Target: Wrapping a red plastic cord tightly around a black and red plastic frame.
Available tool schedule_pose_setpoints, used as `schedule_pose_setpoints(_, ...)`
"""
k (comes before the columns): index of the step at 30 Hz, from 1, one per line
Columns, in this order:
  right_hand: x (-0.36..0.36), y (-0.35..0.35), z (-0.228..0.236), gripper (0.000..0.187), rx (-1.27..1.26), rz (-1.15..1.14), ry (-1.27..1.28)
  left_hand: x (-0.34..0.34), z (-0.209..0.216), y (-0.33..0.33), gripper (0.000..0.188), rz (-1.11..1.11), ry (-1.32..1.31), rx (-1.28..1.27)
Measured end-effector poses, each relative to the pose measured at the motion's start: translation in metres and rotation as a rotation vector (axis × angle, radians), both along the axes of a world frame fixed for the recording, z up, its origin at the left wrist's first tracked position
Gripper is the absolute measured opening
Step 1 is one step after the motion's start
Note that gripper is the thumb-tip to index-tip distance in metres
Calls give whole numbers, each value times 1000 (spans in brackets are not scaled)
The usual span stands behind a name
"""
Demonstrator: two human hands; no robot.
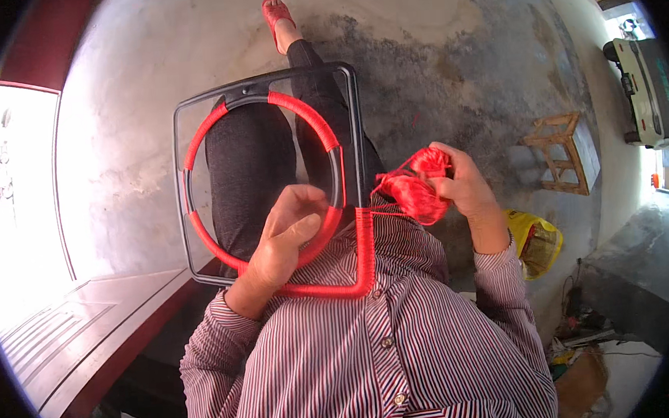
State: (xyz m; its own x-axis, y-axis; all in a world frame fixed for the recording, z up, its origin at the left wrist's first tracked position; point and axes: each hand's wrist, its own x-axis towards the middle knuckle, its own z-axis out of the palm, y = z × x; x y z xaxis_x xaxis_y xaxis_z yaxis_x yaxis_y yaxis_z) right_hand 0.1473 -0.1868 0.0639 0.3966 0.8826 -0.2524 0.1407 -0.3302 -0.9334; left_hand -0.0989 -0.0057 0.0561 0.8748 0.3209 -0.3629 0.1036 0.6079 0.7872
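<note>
Your R hand (461, 180) is just off the rt edge of the black frame (357, 146), thumb + fingers closed round a red cord bundle (416, 192). Prob. gripped that way b/c loose loops would slip or tangle. Loose strands (386, 209) run from it to the frame's rt bar, meeting it at the upper end of the red wrapping (365, 249); that wrap covers the btm rt corner + part of the btm edge. Holding the bundle out to the side prob. keeps the strands clear of the frame.

Your L hand (286, 231) is in front of the lower rt part of the ring (304, 113), fingers half curled, thumb apart from them. It's blurred, so can't tell if they touch the ring; could be there to steady things. The ring sits inside the frame, mostly red-wrapped, w/ black gaps at top + both sides.

The frame is over your lap (251, 164), btm edge near your striped shirt (320, 348), prob. to have it close w/in reach of both hands; can't tell how much weight the lap takes. On the floor (453, 18), toward its rt edge: wooden stool (577, 163) + yellow bag (547, 242).
</note>
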Motion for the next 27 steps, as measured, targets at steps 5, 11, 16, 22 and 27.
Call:
schedule_pose_setpoints(5,-1,-3,-8,29,-466,547,-481,3,2,2,34,-59,47,67)
schedule_pose_setpoints(11,73,-68,-45,17,385,-644,644,12,5,0,46,-98,95,48)
schedule_pose_setpoints(16,96,-80,-58,14,391,-862,649,19,14,-1,36,-140,129,75)
schedule_pose_setpoints(22,-33,8,-2,23,-70,-111,554,34,20,-3,16,-320,317,167)
schedule_pose_setpoints(27,-37,22,-19,20,48,-99,541,36,20,-4,18,-244,347,-20)
